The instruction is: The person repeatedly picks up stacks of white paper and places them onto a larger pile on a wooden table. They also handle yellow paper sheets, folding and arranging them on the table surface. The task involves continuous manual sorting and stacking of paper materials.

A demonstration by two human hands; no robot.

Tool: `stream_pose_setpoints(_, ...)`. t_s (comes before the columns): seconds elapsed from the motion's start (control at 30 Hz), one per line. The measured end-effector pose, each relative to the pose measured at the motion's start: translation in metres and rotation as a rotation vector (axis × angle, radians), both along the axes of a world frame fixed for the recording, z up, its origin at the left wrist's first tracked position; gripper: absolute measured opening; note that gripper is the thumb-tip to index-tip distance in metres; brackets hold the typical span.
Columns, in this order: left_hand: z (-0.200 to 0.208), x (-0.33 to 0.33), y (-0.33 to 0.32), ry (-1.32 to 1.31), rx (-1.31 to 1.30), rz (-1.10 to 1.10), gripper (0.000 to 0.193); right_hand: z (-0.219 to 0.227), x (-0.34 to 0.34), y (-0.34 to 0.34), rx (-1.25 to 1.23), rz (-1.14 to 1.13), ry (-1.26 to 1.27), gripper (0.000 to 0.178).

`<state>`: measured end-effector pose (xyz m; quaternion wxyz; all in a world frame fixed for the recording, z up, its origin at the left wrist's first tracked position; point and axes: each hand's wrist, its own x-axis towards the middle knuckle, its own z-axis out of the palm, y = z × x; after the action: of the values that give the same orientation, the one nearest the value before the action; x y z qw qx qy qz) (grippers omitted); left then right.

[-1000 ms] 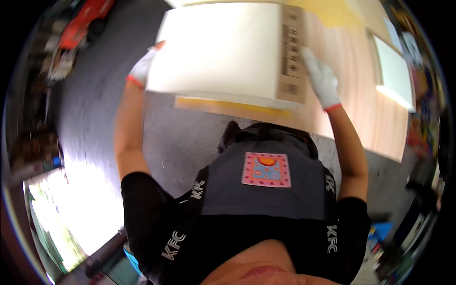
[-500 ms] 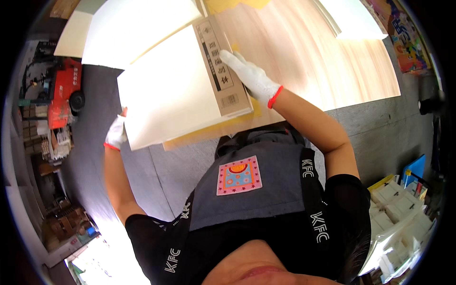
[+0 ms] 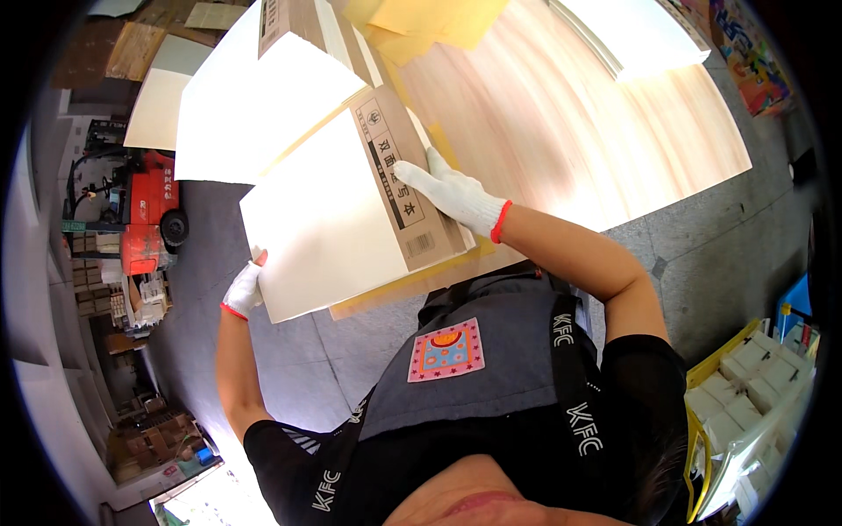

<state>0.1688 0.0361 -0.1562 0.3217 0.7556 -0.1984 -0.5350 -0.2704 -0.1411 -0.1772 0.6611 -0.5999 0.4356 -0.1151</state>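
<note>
A stack of large white writing pads (image 3: 324, 219) lies on the wooden table near me, with a brown printed strip (image 3: 399, 180) along the right side. My left hand (image 3: 246, 285), in a white glove with a red cuff, grips the stack's left edge, its thumb at the top corner and its other fingers mostly hidden. My right hand (image 3: 452, 200), gloved alike, lies flat across the brown strip with its fingers stretched out. Beyond this stack sits another pile of white pads (image 3: 254, 114) with brown strips. Yellow sheets (image 3: 430, 22) lie beside the piles.
The wood-grain table top (image 3: 570, 131) spreads to the right, with a further white stack (image 3: 631, 35) at its far side. A red forklift (image 3: 149, 210) stands on the grey floor to the left. White boxes (image 3: 763, 368) in plastic wrap are at the lower right.
The view has shifted, so the table and pads appear lower. My right hand has slid further onto the brown strip, fingers more spread. My left hand keeps its hold on the left edge.
</note>
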Motion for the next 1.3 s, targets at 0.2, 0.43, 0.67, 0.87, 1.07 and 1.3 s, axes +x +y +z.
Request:
stream_pose_setpoints(0.2,0.026,0.012,-0.018,-0.153,0.197,-0.369,0.051,-0.015,0.012,-0.075,-0.239,-0.282,-0.092,0.087)
stream_pose_setpoints(0.43,0.006,-0.003,0.019,-0.048,-0.180,0.253,0.061,-0.110,0.088,-0.122,-0.093,-0.460,-0.481,0.062)
stream_pose_setpoints(0.67,-0.080,-0.171,0.151,-0.374,-0.811,0.599,0.031,-0.116,0.077,-0.123,-0.170,-0.370,-0.472,0.058)
stream_pose_setpoints(0.87,-0.041,-0.417,-0.001,-0.392,-0.040,0.254,0.045,-0.115,0.063,-0.134,-0.215,-0.067,-0.503,0.055)
stream_pose_setpoints(1.07,-0.060,-0.470,-0.050,-0.312,-0.235,0.688,0.048,-0.094,0.031,-0.179,-0.013,0.624,-0.654,0.070)
stream_pose_setpoints(1.3,-0.103,-0.470,-0.060,-1.429,0.310,0.004,0.026,-0.120,0.048,-0.188,-0.264,0.627,-0.563,0.083)
